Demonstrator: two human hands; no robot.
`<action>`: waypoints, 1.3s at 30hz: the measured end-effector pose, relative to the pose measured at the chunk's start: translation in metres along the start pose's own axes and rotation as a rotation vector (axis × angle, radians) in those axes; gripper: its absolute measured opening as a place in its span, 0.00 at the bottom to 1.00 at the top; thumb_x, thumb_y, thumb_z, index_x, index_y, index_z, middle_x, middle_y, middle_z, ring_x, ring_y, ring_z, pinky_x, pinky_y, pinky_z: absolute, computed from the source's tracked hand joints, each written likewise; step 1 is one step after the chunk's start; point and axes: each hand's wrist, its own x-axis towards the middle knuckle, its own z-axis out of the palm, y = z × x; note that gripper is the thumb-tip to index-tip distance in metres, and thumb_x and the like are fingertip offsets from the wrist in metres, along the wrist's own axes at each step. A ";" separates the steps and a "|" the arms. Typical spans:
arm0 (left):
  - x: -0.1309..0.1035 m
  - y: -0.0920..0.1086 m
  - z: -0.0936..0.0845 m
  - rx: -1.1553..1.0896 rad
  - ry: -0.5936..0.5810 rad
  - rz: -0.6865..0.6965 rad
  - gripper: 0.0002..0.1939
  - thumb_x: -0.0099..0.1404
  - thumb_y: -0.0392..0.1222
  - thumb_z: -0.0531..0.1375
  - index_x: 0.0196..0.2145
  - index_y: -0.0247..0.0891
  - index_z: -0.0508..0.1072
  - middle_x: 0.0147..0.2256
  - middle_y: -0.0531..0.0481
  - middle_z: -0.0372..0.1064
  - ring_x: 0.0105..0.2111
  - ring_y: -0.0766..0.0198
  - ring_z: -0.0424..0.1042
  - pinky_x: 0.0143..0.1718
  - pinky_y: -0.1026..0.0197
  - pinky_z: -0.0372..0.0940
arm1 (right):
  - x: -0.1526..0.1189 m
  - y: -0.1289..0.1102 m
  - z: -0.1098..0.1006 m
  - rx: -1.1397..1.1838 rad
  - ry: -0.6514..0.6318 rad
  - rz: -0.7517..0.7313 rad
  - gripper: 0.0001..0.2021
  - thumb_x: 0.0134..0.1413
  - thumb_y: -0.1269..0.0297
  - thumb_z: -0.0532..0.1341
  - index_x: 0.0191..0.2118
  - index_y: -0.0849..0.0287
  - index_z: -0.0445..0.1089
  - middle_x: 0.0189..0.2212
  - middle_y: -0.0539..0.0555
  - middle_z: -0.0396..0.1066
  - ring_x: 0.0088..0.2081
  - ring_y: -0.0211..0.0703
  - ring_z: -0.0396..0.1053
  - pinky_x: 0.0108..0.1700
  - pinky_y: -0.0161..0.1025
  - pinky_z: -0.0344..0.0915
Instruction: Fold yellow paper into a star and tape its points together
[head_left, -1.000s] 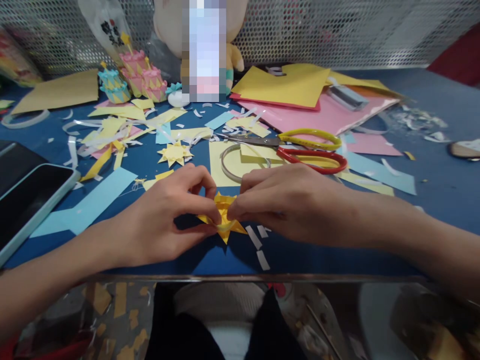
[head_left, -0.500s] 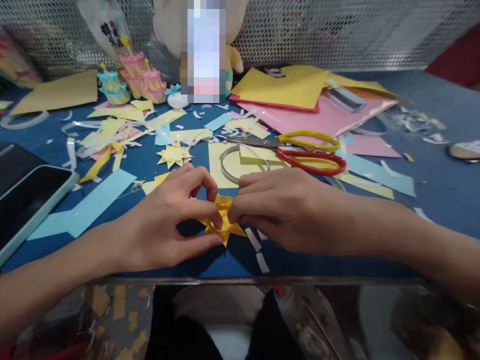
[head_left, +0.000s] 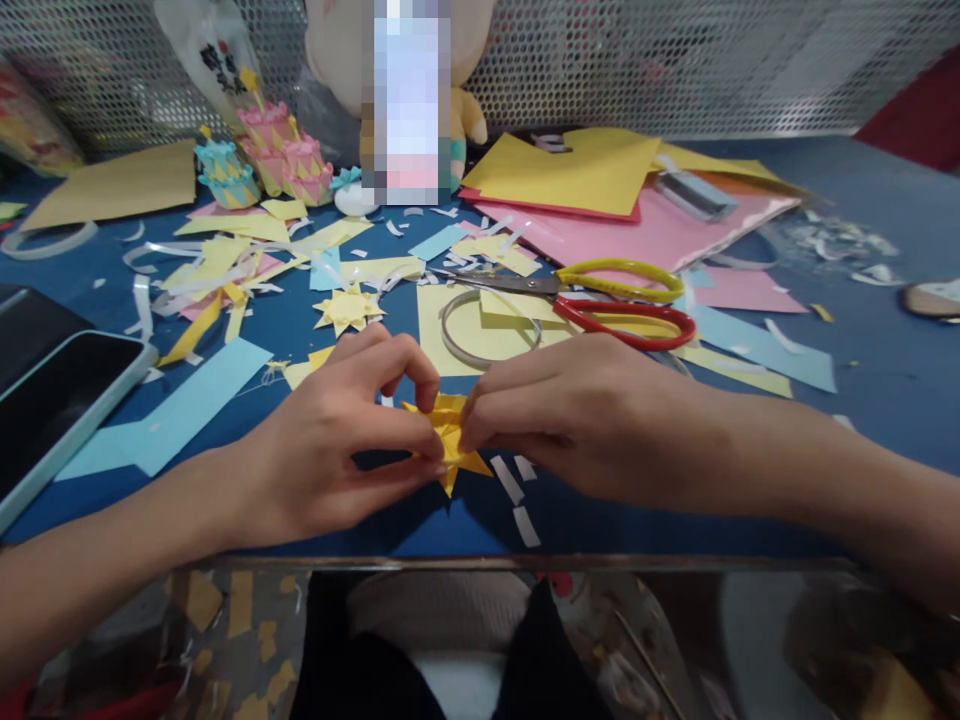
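Observation:
Between my two hands is a golden-yellow folded paper star (head_left: 466, 465), its points sticking out below and above my fingers. My left hand (head_left: 337, 430) pinches its left side between thumb and index finger. On the other side, the fingertips of my right hand (head_left: 577, 420) are closed on the star's upper right; they hide part of it. A paler yellow paper star (head_left: 347, 310) lies just beyond my left hand. Past my right hand are scissors (head_left: 630, 320) with one red and one yellow handle, beside a roll of thin tape (head_left: 448, 335).
Paper scraps (head_left: 225, 265) and strips litter the blue table (head_left: 892, 400). A phone (head_left: 67, 400) lies at the left. Small paper cakes (head_left: 277, 150) and a plush toy (head_left: 469, 115) stand at the back, near stacked coloured sheets (head_left: 570, 175).
My left thumb and index finger have closed together on the star's edge. My right fingertips have shifted slightly on the star, which stays in about the same place.

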 end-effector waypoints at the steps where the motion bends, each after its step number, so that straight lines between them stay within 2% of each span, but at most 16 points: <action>1: 0.000 0.000 0.000 -0.002 0.002 0.001 0.10 0.62 0.36 0.57 0.25 0.41 0.75 0.32 0.49 0.63 0.32 0.63 0.59 0.35 0.58 0.57 | 0.000 0.000 0.000 0.008 0.001 0.007 0.12 0.54 0.81 0.52 0.29 0.64 0.71 0.22 0.52 0.71 0.24 0.33 0.63 0.26 0.31 0.55; 7: -0.001 -0.002 0.001 -0.001 0.025 0.022 0.10 0.62 0.36 0.56 0.25 0.41 0.74 0.32 0.49 0.63 0.32 0.64 0.59 0.35 0.58 0.57 | -0.001 -0.001 0.001 -0.006 0.048 0.019 0.13 0.54 0.79 0.51 0.33 0.60 0.70 0.22 0.48 0.70 0.24 0.33 0.64 0.26 0.30 0.54; 11: -0.001 -0.001 0.000 -0.021 0.014 0.011 0.10 0.62 0.36 0.56 0.25 0.39 0.73 0.32 0.49 0.63 0.32 0.64 0.60 0.35 0.59 0.56 | -0.001 0.001 0.002 -0.017 0.066 0.008 0.12 0.54 0.79 0.51 0.33 0.61 0.70 0.21 0.49 0.70 0.24 0.34 0.64 0.26 0.31 0.53; 19: 0.000 0.001 0.000 -0.025 -0.061 -0.053 0.08 0.62 0.36 0.56 0.27 0.40 0.74 0.33 0.49 0.66 0.33 0.63 0.62 0.37 0.59 0.57 | 0.000 0.000 0.002 -0.034 0.081 0.014 0.12 0.54 0.79 0.51 0.32 0.59 0.69 0.21 0.47 0.67 0.24 0.32 0.63 0.26 0.30 0.52; 24: -0.001 0.003 -0.001 -0.070 -0.040 -0.062 0.06 0.59 0.34 0.56 0.27 0.40 0.70 0.32 0.50 0.65 0.33 0.63 0.61 0.37 0.59 0.57 | -0.001 0.000 0.003 -0.015 0.067 -0.001 0.13 0.55 0.79 0.51 0.33 0.62 0.71 0.20 0.49 0.67 0.23 0.33 0.63 0.25 0.31 0.53; 27: -0.003 0.003 -0.002 -0.142 0.004 -0.122 0.03 0.56 0.32 0.54 0.28 0.39 0.64 0.31 0.51 0.63 0.33 0.64 0.61 0.35 0.60 0.58 | -0.001 0.000 0.004 -0.026 0.082 0.018 0.12 0.56 0.78 0.51 0.33 0.61 0.70 0.21 0.49 0.68 0.23 0.33 0.64 0.25 0.30 0.53; 30: -0.003 0.000 -0.004 -0.200 0.048 -0.222 0.06 0.55 0.32 0.53 0.32 0.39 0.62 0.32 0.52 0.63 0.33 0.65 0.63 0.33 0.62 0.61 | 0.000 -0.001 0.004 -0.031 0.095 0.044 0.11 0.55 0.79 0.51 0.33 0.59 0.67 0.22 0.47 0.69 0.24 0.32 0.65 0.26 0.29 0.55; 35: 0.001 0.000 -0.005 -0.165 0.080 -0.346 0.06 0.58 0.35 0.54 0.35 0.39 0.67 0.32 0.53 0.69 0.32 0.66 0.68 0.33 0.65 0.63 | 0.001 0.000 0.005 0.016 0.130 0.063 0.09 0.50 0.81 0.54 0.33 0.60 0.63 0.24 0.48 0.71 0.25 0.33 0.67 0.26 0.29 0.57; 39: 0.004 0.001 -0.004 -0.172 0.044 -0.384 0.06 0.60 0.37 0.56 0.33 0.39 0.73 0.30 0.56 0.73 0.28 0.69 0.70 0.30 0.67 0.62 | 0.001 -0.001 0.006 0.079 0.094 0.120 0.12 0.47 0.83 0.56 0.35 0.60 0.61 0.25 0.48 0.70 0.27 0.34 0.69 0.26 0.28 0.58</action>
